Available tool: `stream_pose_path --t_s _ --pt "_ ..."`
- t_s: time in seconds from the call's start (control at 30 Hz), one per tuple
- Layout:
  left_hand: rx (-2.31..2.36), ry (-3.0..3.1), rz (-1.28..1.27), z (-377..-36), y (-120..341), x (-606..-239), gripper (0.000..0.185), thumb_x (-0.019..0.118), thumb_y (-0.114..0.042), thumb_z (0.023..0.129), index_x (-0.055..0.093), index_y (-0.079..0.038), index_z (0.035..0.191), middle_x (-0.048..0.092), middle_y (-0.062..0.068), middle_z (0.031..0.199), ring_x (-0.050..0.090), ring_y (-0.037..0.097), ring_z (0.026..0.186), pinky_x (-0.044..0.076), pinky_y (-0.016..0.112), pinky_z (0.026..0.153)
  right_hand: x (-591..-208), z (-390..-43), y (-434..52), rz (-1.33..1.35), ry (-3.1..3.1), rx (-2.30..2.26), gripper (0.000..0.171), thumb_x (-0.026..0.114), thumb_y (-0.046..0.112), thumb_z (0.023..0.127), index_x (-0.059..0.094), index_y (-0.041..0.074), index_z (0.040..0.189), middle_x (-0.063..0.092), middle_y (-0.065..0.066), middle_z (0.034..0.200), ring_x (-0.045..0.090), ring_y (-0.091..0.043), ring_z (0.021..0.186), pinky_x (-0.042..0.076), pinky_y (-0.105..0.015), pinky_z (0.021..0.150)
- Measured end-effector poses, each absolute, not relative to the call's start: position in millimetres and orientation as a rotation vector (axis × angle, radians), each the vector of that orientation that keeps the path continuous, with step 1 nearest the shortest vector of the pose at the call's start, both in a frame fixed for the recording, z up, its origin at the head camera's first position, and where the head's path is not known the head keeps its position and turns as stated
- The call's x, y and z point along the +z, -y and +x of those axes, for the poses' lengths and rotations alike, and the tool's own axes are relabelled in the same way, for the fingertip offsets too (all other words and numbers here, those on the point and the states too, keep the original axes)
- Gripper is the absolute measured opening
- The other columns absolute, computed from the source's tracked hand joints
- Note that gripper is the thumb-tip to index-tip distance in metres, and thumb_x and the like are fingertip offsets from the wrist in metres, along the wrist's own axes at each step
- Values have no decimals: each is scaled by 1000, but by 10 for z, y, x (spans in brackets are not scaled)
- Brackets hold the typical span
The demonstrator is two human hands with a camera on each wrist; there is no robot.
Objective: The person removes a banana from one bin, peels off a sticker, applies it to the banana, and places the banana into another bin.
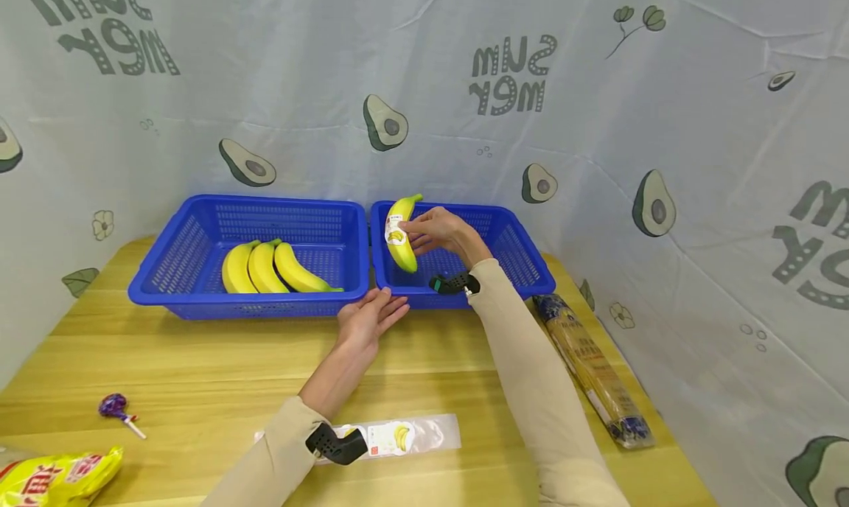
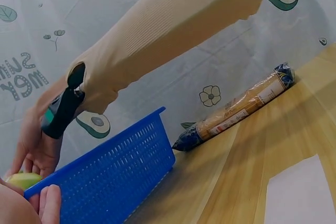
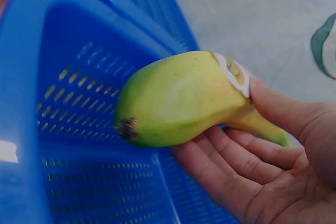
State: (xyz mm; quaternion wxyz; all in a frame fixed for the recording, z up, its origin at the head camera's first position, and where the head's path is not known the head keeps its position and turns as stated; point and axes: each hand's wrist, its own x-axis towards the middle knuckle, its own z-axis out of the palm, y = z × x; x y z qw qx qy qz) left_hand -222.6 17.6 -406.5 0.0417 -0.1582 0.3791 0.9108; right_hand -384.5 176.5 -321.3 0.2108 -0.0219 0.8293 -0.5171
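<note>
My right hand (image 1: 438, 231) holds a yellow banana (image 1: 401, 234) with a white sticker over the right blue basket (image 1: 524, 260). In the right wrist view the fingers (image 3: 231, 169) curl under the banana (image 3: 178, 98), whose dark tip points down into the basket (image 3: 68, 93). My left hand (image 1: 371, 317) lies with straight fingers on the wooden table, touching the front rim of the right basket. The left blue basket (image 1: 192, 231) holds three bananas (image 1: 268, 267) side by side.
A long packet of noodles (image 1: 590, 367) lies along the table's right edge, also the packet (image 2: 236, 111) in the left wrist view. An empty clear banana wrapper (image 1: 404, 435) lies at the front. A purple lollipop (image 1: 116, 407) and a yellow snack bag (image 1: 56, 477) sit front left.
</note>
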Motion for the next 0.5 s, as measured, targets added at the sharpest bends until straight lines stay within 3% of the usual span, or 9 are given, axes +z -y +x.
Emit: stream_pose_path --t_s 0.17,0.37,0.5 --pt "2800 -1172 -465 -2215 -172 -4079 14 65 5 104 56 -3 98 76 14 92 80 29 90 66 44 87 -3314 -3969 -1745 -58 -2268 -1352 41 72 27 107 69 -9 127 76 -20 111 78 -27 92 53 -57 112" --pt "2796 -1185 -450 -2220 -185 -4079 14 66 5 104 56 -3 97 75 14 89 80 30 91 67 43 86 -3366 -4078 -1745 -9 -2248 -1270 36 70 25 108 69 -5 126 73 -20 116 76 -30 98 61 -47 102" --pt "2803 -1184 -453 -2230 -180 -4085 14 65 6 104 56 -3 97 75 14 88 80 30 90 67 43 85 -3395 -4131 -1717 -4 -2223 -1244 35 68 23 108 67 -6 129 70 -24 128 74 -35 109 63 -46 99"
